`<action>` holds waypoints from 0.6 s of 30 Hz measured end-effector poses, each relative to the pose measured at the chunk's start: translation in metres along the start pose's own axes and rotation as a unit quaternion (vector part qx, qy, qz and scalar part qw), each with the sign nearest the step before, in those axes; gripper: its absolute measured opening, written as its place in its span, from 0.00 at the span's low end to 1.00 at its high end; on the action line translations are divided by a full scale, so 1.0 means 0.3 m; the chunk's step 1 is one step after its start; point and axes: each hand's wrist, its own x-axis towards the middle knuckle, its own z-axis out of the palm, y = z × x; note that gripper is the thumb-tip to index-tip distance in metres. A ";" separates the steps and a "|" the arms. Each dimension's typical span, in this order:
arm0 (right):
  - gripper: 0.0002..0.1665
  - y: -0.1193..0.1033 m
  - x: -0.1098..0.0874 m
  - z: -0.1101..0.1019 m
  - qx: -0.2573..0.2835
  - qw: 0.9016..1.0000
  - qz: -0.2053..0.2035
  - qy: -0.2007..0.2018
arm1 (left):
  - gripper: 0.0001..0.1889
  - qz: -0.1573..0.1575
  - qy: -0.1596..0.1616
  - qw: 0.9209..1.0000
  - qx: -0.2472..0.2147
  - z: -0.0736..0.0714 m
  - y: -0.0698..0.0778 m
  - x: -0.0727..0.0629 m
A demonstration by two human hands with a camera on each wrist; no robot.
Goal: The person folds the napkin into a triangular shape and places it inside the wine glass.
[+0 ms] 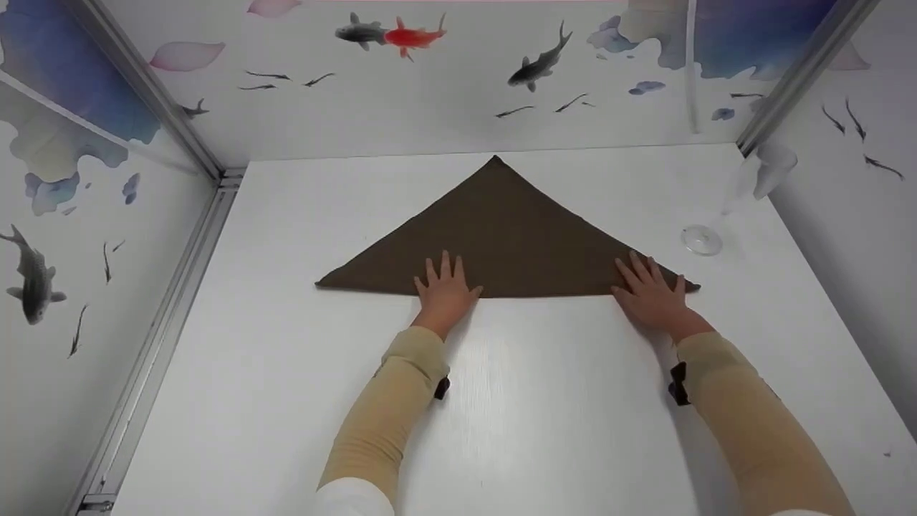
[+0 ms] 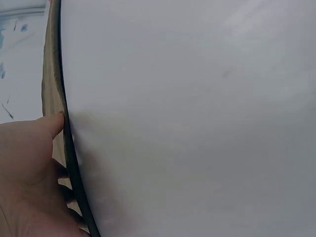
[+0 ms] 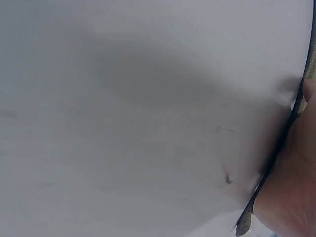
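A brown cloth (image 1: pixel 516 229), folded into a triangle, lies flat on the white table with its peak pointing to the back wall. My left hand (image 1: pixel 445 292) rests on its near edge, left of the middle, with fingers spread and straight. Close to the cloth's right corner, my right hand (image 1: pixel 652 297) lies on the same edge, its fingers spread too. In the left wrist view the left thumb (image 2: pixel 55 122) touches the cloth's dark edge. The right wrist view shows part of the right hand (image 3: pixel 291 182) against that edge.
A clear wine glass (image 1: pixel 702 240) stands at the table's back right, beyond the right hand. White panels printed with fish (image 1: pixel 541 64) enclose the table (image 1: pixel 272 358) at the back and both sides, with metal rails (image 1: pixel 165 330) on the left.
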 end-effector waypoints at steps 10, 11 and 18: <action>0.43 0.005 -0.004 -0.009 0.000 1.000 -0.002 -0.005 | 0.40 0.005 -0.008 1.000 0.018 -0.042 -0.133 -0.023; 0.43 0.004 -0.003 -0.012 0.001 1.000 -0.002 -0.005 | 0.40 0.002 -0.011 1.000 0.016 -0.043 -0.146 -0.022; 0.44 -0.006 -0.005 -0.005 0.003 1.000 -0.003 -0.007 | 0.41 -0.022 -0.019 1.000 0.002 -0.058 -0.233 -0.024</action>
